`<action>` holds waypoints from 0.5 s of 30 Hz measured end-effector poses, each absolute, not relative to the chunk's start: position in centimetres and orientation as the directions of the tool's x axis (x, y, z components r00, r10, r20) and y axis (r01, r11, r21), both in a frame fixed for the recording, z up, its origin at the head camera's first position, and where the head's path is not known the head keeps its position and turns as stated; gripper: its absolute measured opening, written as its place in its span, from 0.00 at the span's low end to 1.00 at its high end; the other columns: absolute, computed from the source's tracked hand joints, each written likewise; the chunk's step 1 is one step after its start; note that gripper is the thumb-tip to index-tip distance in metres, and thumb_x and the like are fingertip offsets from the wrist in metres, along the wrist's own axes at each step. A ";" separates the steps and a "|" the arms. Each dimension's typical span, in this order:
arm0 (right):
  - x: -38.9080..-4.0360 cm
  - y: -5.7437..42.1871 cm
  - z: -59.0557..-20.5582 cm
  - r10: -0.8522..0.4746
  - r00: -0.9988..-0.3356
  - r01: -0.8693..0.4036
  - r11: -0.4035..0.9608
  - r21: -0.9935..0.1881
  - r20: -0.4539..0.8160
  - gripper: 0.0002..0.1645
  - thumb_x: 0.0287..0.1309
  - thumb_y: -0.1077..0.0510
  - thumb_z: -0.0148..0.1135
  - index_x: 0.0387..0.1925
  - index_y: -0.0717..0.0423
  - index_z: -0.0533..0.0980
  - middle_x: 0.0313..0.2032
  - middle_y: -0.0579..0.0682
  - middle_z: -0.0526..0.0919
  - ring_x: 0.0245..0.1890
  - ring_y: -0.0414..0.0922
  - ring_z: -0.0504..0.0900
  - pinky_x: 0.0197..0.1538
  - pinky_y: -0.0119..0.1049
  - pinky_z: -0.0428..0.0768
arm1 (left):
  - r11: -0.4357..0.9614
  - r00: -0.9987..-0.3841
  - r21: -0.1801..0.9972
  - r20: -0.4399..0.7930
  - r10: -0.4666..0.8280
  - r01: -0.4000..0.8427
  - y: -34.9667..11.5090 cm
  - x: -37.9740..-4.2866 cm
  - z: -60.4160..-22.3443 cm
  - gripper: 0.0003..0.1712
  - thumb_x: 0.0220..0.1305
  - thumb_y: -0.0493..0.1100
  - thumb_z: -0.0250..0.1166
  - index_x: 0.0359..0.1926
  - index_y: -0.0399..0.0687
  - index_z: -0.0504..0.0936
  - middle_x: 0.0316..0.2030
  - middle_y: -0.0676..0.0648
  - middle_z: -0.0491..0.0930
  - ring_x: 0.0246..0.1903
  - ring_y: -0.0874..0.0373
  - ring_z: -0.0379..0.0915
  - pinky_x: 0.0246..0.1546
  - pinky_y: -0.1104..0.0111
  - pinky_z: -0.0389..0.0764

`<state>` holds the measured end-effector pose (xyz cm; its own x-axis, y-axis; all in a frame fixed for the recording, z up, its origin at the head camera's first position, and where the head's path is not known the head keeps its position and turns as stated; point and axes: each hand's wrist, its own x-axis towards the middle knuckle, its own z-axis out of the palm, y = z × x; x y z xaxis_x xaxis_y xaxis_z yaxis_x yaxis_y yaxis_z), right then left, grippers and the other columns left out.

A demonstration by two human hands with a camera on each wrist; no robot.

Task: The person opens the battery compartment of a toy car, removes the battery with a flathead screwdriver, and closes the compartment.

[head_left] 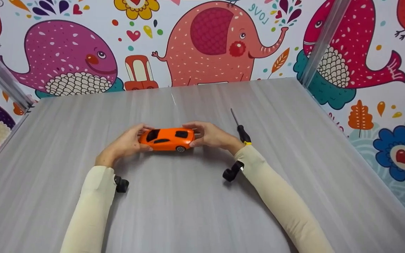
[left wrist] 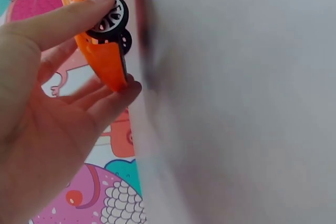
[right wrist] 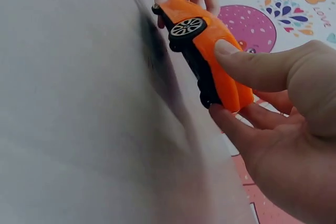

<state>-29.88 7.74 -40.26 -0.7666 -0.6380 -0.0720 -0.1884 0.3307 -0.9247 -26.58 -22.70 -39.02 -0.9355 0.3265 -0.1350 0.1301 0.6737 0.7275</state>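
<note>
An orange toy car (head_left: 169, 139) with dark windows is held between both hands at mid-table. My left hand (head_left: 127, 142) grips its front end, with the thumb over a front wheel (left wrist: 111, 22) and fingers at the nose in the left wrist view. My right hand (head_left: 213, 135) pinches the rear, its thumb on the car's side (right wrist: 231, 80) and fingertips at the back edge. In both wrist views the car appears slightly above the table, with black wheels and a dark underside edge showing.
A screwdriver (head_left: 243, 133) with a black and yellow handle lies on the table just beyond my right wrist. The grey table (head_left: 174, 211) ends at a wall printed with cartoon animals (head_left: 209, 45). Metal posts (head_left: 323, 44) stand at its far corners.
</note>
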 end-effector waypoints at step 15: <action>-30.6 10.0 -41.0 -0.564 -0.823 -0.049 0.193 -0.980 -0.070 0.29 0.65 0.64 0.62 0.67 0.48 0.73 0.70 0.48 0.72 0.65 0.47 0.75 0.64 0.34 0.78 | 0.607 -0.975 0.789 -0.053 0.217 0.092 -21.3 -25.3 -39.8 0.31 0.63 0.49 0.71 0.66 0.47 0.75 0.64 0.36 0.75 0.64 0.39 0.70 0.68 0.47 0.69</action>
